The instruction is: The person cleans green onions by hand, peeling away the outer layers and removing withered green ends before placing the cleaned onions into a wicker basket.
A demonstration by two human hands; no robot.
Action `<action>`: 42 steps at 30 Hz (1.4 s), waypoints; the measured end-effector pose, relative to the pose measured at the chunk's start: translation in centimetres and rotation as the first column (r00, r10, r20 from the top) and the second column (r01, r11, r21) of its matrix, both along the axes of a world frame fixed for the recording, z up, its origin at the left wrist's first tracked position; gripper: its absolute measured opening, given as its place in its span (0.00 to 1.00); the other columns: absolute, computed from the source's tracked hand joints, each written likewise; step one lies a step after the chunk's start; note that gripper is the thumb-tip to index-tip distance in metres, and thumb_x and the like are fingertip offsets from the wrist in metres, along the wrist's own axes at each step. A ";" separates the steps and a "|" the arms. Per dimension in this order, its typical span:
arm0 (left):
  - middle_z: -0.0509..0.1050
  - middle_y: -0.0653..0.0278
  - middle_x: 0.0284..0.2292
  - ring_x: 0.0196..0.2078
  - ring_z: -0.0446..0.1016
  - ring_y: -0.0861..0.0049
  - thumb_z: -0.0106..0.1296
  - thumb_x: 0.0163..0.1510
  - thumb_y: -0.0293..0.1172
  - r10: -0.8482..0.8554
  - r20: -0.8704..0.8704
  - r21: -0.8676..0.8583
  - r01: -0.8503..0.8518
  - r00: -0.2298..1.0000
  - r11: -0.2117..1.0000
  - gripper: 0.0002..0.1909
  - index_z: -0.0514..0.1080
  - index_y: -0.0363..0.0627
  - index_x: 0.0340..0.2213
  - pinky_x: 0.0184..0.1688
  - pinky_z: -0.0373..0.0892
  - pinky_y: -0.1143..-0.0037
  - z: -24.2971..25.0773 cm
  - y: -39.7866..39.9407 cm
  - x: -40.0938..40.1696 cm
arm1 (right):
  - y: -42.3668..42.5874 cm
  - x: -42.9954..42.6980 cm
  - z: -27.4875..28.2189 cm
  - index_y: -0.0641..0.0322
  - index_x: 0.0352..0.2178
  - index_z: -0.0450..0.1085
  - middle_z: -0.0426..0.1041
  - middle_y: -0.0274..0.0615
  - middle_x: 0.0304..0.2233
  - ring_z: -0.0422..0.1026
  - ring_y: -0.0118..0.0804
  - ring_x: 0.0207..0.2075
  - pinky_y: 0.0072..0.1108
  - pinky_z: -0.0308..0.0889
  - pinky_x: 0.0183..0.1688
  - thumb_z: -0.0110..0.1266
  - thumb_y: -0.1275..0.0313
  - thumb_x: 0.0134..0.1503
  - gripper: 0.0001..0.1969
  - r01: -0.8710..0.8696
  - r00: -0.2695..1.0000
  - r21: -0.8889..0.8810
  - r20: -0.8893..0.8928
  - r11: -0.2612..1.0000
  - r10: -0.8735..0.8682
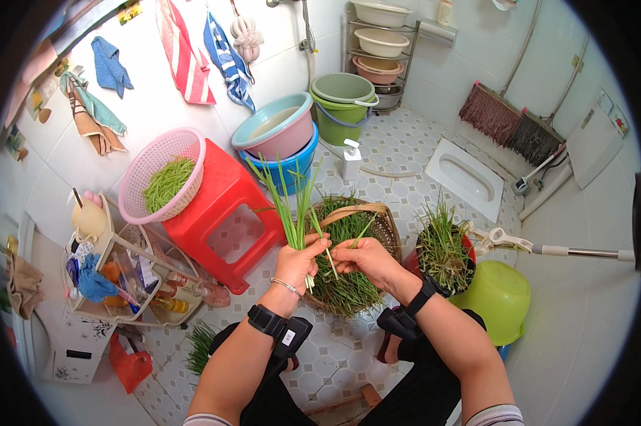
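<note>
My left hand [299, 261] grips a bunch of long green stalks [293, 213], likely chives, with pale ends pointing down. A single stalk [328, 253] slants out by its thumb. Close beside it, my right hand [365, 261] pinches a thin green stalk [364, 230] whose leaf rises above the fingers. Both hands are over a woven basket [388, 226] with a flat curved handle [355, 211], heaped with more of the same greens [347, 293]. My right hand hides part of the heap.
A red plastic stool [219, 186] bears a pink colander [129, 181] of green pieces. To the right, a bucket with grassy scraps [442, 250] stands by a lime-green bucket [498, 298]. Ahead are a white pump bottle [351, 162], a basin on a blue bucket [293, 178] and a squat toilet [466, 178].
</note>
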State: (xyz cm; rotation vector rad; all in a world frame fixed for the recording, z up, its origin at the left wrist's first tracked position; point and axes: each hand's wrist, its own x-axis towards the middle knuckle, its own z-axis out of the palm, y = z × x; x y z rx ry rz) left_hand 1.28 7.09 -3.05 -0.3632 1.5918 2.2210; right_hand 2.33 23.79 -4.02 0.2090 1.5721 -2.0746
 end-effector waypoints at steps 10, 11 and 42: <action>0.73 0.64 0.27 0.10 0.55 0.90 0.55 0.47 0.29 -0.005 0.001 0.025 0.005 1.000 1.000 0.13 0.70 0.36 0.35 0.12 0.52 0.86 0.4 -0.1 0.1 | -0.4 0.3 0.5 0.63 0.27 0.70 0.72 0.34 0.23 0.69 0.21 0.21 0.12 0.63 0.27 0.53 0.71 0.49 0.06 0.012 0.998 -0.008 -0.062 1.000 -0.012; 0.73 0.64 0.26 0.10 0.55 0.90 0.55 0.46 0.28 -0.007 -0.005 -0.013 0.007 1.000 1.000 0.13 0.71 0.36 0.35 0.12 0.52 0.86 0.4 -0.1 0.2 | -0.4 0.3 0.5 0.63 0.27 0.70 0.71 0.34 0.23 0.68 0.21 0.21 0.12 0.63 0.26 0.53 0.71 0.49 0.06 0.019 0.995 -0.002 -0.099 1.000 -0.019; 0.61 0.76 0.12 0.10 0.52 0.90 0.51 0.50 0.28 -0.032 0.056 0.067 0.028 0.998 0.997 0.10 0.71 0.38 0.35 0.13 0.50 0.85 0.4 0.6 0.6 | -0.6 0.3 -0.7 0.60 0.25 0.69 0.70 0.32 0.20 0.66 0.21 0.19 0.11 0.62 0.25 0.54 0.72 0.49 0.04 0.113 0.991 -0.136 0.084 0.984 -0.102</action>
